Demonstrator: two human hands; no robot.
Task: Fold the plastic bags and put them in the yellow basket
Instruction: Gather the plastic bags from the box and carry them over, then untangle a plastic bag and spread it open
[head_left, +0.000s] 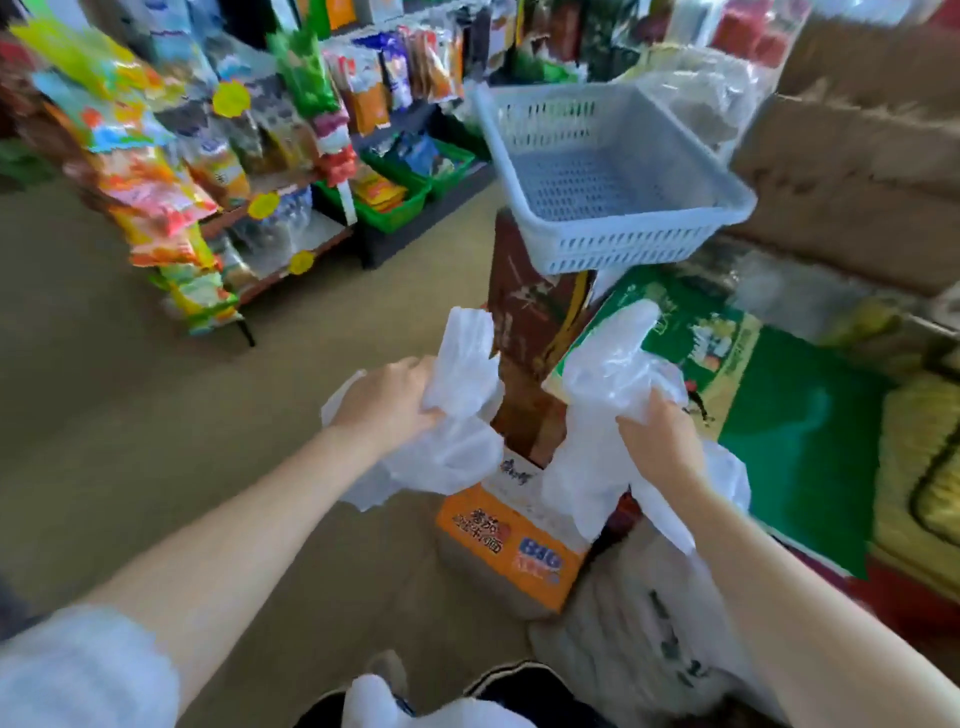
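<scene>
Plastic bags, thin, white and translucent, are bunched in both of the person's hands above the shop floor. The left hand (392, 397) has its fingers curled round one crumpled white plastic bag (457, 415), whose top sticks up past the knuckles. The right hand (657, 434) grips a second crumpled white plastic bag (602, 415), whose loose tail hangs down beside the forearm. Both are held over an orange printed cardboard carton (511, 540) standing on the floor.

I would judge the film very light, limp and slippery; it will not keep a crease unless flattened first, so it is better pinched at the handles or corners and pulled taut than squeezed in a fist.

No yellow basket is in sight from here. Only a pale blue-grey slotted plastic basket (608, 176) sits on top of a tall brown box (524, 322) just ahead.
</scene>
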